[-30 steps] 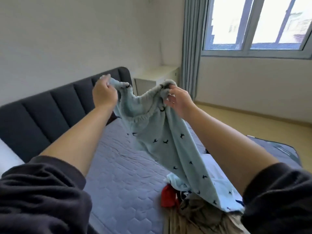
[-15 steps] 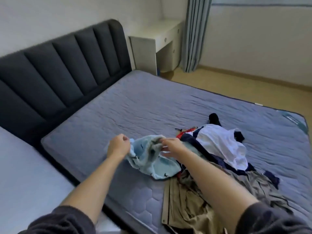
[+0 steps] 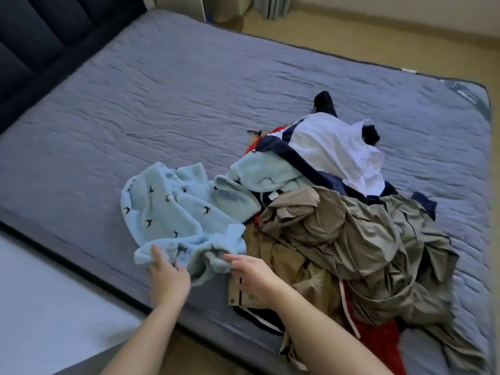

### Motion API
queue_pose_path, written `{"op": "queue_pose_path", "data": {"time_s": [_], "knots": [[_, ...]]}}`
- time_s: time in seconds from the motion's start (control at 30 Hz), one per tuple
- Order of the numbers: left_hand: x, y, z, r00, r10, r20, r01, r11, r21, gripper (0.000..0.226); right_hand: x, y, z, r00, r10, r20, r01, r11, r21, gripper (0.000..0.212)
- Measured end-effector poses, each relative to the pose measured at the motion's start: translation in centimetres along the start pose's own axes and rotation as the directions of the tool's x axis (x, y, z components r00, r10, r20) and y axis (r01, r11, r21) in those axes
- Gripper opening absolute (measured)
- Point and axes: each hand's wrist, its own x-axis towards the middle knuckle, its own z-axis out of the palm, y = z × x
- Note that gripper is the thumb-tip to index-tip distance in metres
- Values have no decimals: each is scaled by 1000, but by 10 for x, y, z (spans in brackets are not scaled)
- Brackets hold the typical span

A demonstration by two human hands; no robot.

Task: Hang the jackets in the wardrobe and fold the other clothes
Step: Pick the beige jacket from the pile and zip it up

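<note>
A light blue fleece garment with small black birds lies crumpled on the grey quilted mattress, near its front edge. My left hand rests on the garment's near hem with fingers spread. My right hand touches the same hem from the right, fingers straight and pointing left. To the right sits a heap of clothes: a plain light blue fleece piece, a khaki jacket, a white and navy garment, tan trousers and something red.
A dark padded headboard runs along the upper left. A pale surface lies beside the bed at lower left. Wooden floor and a curtain's foot show beyond the mattress's far edge.
The blue bird-print garment came down from held up in the air onto the mattress. My hands went from gripping its waistband to resting on its near hem. My view tilted downward.
</note>
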Motion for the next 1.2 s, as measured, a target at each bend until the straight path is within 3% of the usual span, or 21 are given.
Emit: {"op": "queue_pose_path", "data": {"time_s": [0.1, 0.2, 0.27, 0.33, 0.4, 0.5, 0.57, 0.67, 0.77, 0.83, 0.9, 1.0, 1.07, 1.13, 1.2], "knots": [[3, -12, 31, 998, -52, 34, 38, 942, 333, 78, 13, 50, -41, 966, 3, -259, -21, 998, -64, 28], [0, -9, 68, 974, 181, 135, -225, 765, 604, 77, 6, 87, -91, 888, -25, -458, -58, 984, -166, 27], [-3, 5, 95, 904, 324, 279, -427, 658, 620, 76, 1, 93, -126, 782, -161, -603, -134, 900, -414, 31], [-7, 28, 125, 821, 434, 371, -570, 602, 559, 70, -4, 82, -158, 647, -359, -673, -284, 705, -650, 42], [-11, 55, 151, 752, 520, 406, -659, 561, 502, 67, -4, 65, -186, 571, -470, -672, -406, 550, -730, 55], [-13, 95, 185, 699, 595, 397, -714, 561, 418, 76, 3, 46, -226, 529, -461, -712, -492, 517, -701, 79], [-11, 119, 203, 677, 644, 357, -735, 557, 388, 86, 6, 43, -250, 551, -403, -730, -531, 505, -680, 80], [-9, 146, 225, 727, 605, 325, -686, 662, 302, 86, 6, 52, -276, 619, -413, -668, -518, 425, -742, 34], [-18, 155, 237, 712, 575, 403, -683, 700, 208, 39, 0, 65, -284, 654, -443, -613, -396, 490, -776, 9], [-32, 153, 239, 673, 577, 462, -721, 651, 237, 18, -9, 73, -287, 705, -433, -562, -286, 552, -783, 16], [-49, 146, 239, 674, 550, 493, -716, 650, 255, 18, -26, 82, -288, 782, -396, -481, -178, 598, -781, 33], [-75, 139, 235, 742, 410, 531, -586, 781, 217, 15, -61, 101, -285, 920, -251, -301, -100, 592, -800, 40], [-96, 141, 232, 772, 234, 591, -360, 927, 102, 47, -83, 117, -284, 974, -146, -172, -69, 533, -843, 30], [-118, 144, 232, 793, 125, 596, -133, 991, -32, 87, -100, 130, -283, 998, -49, -51, -23, 446, -895, 17], [-132, 141, 238, 832, 108, 544, -102, 994, -41, 95, -113, 137, -282, 998, 55, 27, 7, 347, -938, 19]]}}
